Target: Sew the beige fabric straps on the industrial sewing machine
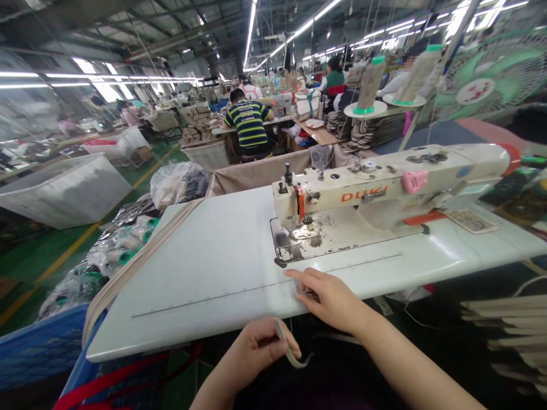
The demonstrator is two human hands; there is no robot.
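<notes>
My left hand (260, 348) is closed on a short beige strip (287, 348), just off the front edge of the white table (205, 256). The strip's free end curls down to the right of my fingers. Over the table's front edge is my right hand (327, 293), index finger stretched out and thumb apart from it; something small and dark shows between them, too small to name. Behind my hands stands a cream sewing machine (333, 193) with its needle area left of centre. A thin thread hangs near my left hand.
Long beige strips (141, 256) drape over the table's left end by a blue basket (43, 336). Two thread cones (371, 82) and a green fan (487, 85) stand behind the machine. A person in a striped shirt (248, 125) sits further back. Beige pieces hang at right.
</notes>
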